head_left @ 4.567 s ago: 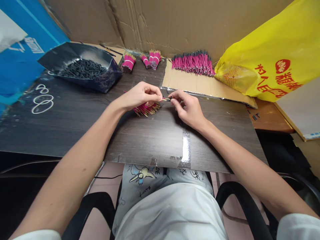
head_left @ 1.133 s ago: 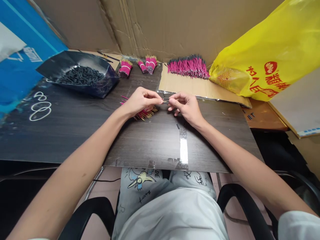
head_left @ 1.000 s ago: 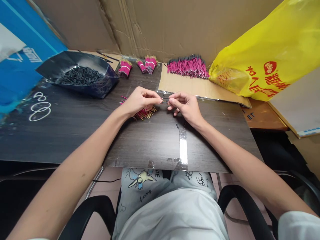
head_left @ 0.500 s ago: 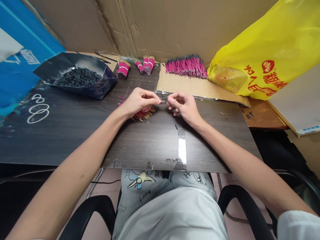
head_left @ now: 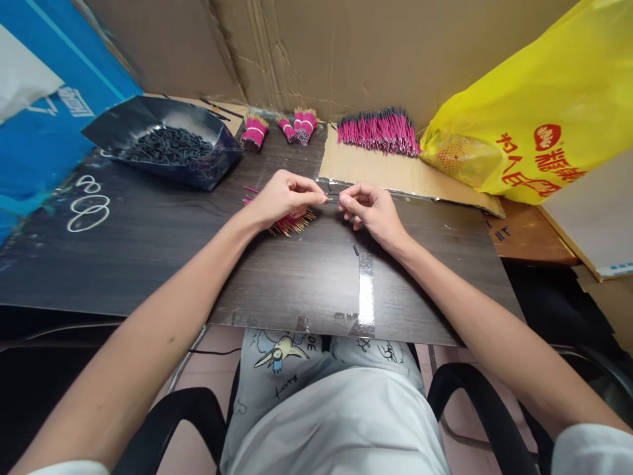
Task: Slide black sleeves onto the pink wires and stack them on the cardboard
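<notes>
Head view, looking down over a dark wood-grain board point(head_left: 148, 251) laid across the lap. Far left: a dark glossy foil bag point(head_left: 163, 142), mouth gaping, sagging sides, filled with a heap of short black tubes point(head_left: 165, 142). Far right: a crinkled yellow plastic bag point(head_left: 534, 112) with red print, bulging, contents hidden. Between them, along the corrugated cardboard wall point(head_left: 346, 46): three small banded bundles of pink wires point(head_left: 281, 126) standing close together, and a loose fanned row of pink wires with dark tips point(head_left: 380, 128) resting on a flat cardboard sheet point(head_left: 395, 175) edged with shiny tape.

At the board's middle: left hand point(head_left: 279, 198) curled over a loose bunch of thin pink wires point(head_left: 287, 221) with brassy, bristling ends, thumb and forefinger pinched narrow on a single wire point(head_left: 330, 197) pointing right. Right hand point(head_left: 370, 211) just beside, fingertips pinched close at that wire's end; whether a black tube sits between them too small to tell. Hands almost touching, joined by the wire.

One stray black sleeve point(head_left: 355, 250) lying on the board near the right wrist, beside a strip of clear shiny tape point(head_left: 366, 290). A few more black bits point(head_left: 502, 233) on the brown wooden surface further right. White looped marks point(head_left: 89, 208) on the board's left part.
</notes>
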A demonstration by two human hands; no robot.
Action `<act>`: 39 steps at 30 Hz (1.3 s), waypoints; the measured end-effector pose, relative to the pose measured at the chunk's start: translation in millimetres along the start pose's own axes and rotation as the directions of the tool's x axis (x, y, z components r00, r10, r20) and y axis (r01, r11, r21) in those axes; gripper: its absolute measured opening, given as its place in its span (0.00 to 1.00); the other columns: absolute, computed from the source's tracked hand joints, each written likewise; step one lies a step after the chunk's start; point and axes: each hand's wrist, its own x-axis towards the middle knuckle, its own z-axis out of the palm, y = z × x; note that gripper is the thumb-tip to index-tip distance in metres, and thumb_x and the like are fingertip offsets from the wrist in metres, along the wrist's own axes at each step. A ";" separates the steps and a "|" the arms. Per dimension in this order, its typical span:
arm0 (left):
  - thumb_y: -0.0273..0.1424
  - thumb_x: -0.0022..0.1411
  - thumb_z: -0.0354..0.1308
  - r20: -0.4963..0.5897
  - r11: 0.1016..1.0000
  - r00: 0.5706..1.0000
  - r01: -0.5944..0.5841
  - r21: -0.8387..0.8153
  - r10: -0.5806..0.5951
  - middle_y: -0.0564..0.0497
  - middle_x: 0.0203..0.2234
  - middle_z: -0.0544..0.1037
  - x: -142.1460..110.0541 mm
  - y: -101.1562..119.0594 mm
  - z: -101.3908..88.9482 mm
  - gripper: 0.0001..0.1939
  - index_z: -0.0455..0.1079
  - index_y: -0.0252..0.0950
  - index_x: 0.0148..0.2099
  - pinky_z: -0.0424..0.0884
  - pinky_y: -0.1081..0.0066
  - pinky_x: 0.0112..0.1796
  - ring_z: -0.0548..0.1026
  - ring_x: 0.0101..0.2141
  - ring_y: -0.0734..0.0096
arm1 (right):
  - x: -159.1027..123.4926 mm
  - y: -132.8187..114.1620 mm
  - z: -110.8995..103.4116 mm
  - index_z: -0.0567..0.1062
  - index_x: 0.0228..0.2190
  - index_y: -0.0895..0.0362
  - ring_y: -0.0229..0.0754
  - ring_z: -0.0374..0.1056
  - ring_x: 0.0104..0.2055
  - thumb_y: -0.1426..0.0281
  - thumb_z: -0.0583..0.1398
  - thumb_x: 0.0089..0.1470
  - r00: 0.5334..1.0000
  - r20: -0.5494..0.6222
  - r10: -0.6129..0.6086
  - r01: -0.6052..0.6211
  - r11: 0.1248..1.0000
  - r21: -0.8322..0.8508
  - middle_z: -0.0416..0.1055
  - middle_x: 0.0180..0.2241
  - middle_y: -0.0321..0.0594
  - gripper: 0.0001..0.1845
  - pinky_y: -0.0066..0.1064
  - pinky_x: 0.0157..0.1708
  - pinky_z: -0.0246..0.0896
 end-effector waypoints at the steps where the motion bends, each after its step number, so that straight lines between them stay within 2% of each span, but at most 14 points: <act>1: 0.33 0.53 0.70 0.000 1.000 1.000 -0.006 -0.018 0.006 0.59 0.12 0.65 0.1 -0.4 0.0 0.10 0.78 0.31 0.31 0.52 0.78 0.18 0.60 0.14 0.84 | 0.1 0.2 -0.3 0.76 0.34 0.59 0.35 0.68 0.27 0.46 0.71 0.48 1.000 0.011 0.004 -0.003 1.000 -0.009 0.75 0.30 0.40 0.29 0.25 0.19 0.59; 4: 0.33 0.54 0.70 0.006 0.999 1.000 -0.017 -0.046 0.017 0.59 0.11 0.64 0.4 -0.9 0.2 0.09 0.78 0.31 0.32 0.52 0.78 0.18 0.59 0.14 0.84 | 0.3 0.8 -1.0 0.76 0.34 0.59 0.34 0.68 0.27 0.46 0.71 0.50 0.999 0.033 0.006 -0.005 0.999 -0.032 0.75 0.29 0.39 0.28 0.24 0.19 0.59; 7: 0.32 0.54 0.70 0.023 1.000 0.999 -0.023 -0.003 0.023 0.58 0.12 0.65 0.6 -0.4 0.9 0.09 0.79 0.31 0.31 0.52 0.78 0.18 0.59 0.15 0.85 | 0.7 1.2 -1.3 0.75 0.34 0.58 0.34 0.68 0.26 0.47 0.70 0.51 1.000 0.029 -0.004 0.005 1.000 -0.031 0.74 0.29 0.39 0.27 0.24 0.19 0.58; 15: 0.34 0.56 0.70 0.089 0.998 0.996 -0.033 0.044 0.029 0.58 0.13 0.66 -0.5 2.9 1.5 0.10 0.79 0.31 0.32 0.52 0.79 0.19 0.60 0.16 0.85 | 1.5 2.7 -1.9 0.73 0.34 0.58 0.33 0.67 0.25 0.44 0.72 0.48 0.998 0.065 0.002 -0.001 1.000 -0.011 0.74 0.28 0.38 0.31 0.23 0.18 0.58; 22: 0.39 0.57 0.71 0.171 0.998 0.985 -0.037 0.050 0.028 0.57 0.14 0.66 -2.5 5.2 0.0 0.15 0.81 0.29 0.36 0.54 0.80 0.19 0.60 0.16 0.86 | 0.7 2.2 -1.7 0.72 0.40 0.57 0.36 0.72 0.27 0.44 0.73 0.47 0.997 0.075 0.021 -0.025 0.998 0.053 0.76 0.30 0.37 0.34 0.25 0.20 0.64; 26: 0.42 0.58 0.71 0.200 0.998 0.980 -0.038 0.051 0.027 0.57 0.15 0.65 -4.9 6.5 -0.4 0.18 0.80 0.28 0.36 0.54 0.80 0.19 0.60 0.17 0.86 | -0.8 1.3 -0.8 0.73 0.40 0.55 0.36 0.72 0.29 0.44 0.72 0.48 0.998 0.069 -0.014 0.012 0.999 0.040 0.77 0.32 0.38 0.32 0.25 0.22 0.66; 33: 0.44 0.60 0.69 0.159 0.999 0.987 -0.037 0.038 0.031 0.59 0.15 0.61 -4.4 3.8 1.8 0.20 0.77 0.29 0.35 0.49 0.80 0.20 0.55 0.17 0.88 | -6.6 -0.2 1.8 0.82 0.42 0.57 0.37 0.75 0.33 0.51 0.69 0.59 0.988 0.023 -0.150 0.151 0.985 -0.082 0.80 0.35 0.40 0.22 0.25 0.26 0.68; 36: 0.43 0.59 0.71 0.111 0.998 0.993 -0.046 0.032 0.042 0.59 0.15 0.62 -3.0 2.8 2.5 0.19 0.76 0.30 0.34 0.49 0.80 0.20 0.56 0.17 0.88 | -7.6 -2.9 2.1 0.82 0.45 0.58 0.39 0.76 0.36 0.49 0.66 0.61 0.993 0.037 -0.110 0.113 0.991 -0.071 0.80 0.38 0.43 0.25 0.26 0.27 0.70; 39: 0.43 0.57 0.72 0.111 0.998 0.993 -0.053 0.044 0.048 0.58 0.16 0.64 -1.9 3.0 1.6 0.19 0.76 0.30 0.33 0.50 0.79 0.20 0.57 0.17 0.87 | -6.1 -4.6 1.2 0.82 0.45 0.58 0.39 0.76 0.37 0.46 0.67 0.58 0.995 0.091 -0.044 0.044 0.999 0.002 0.80 0.38 0.44 0.28 0.27 0.28 0.71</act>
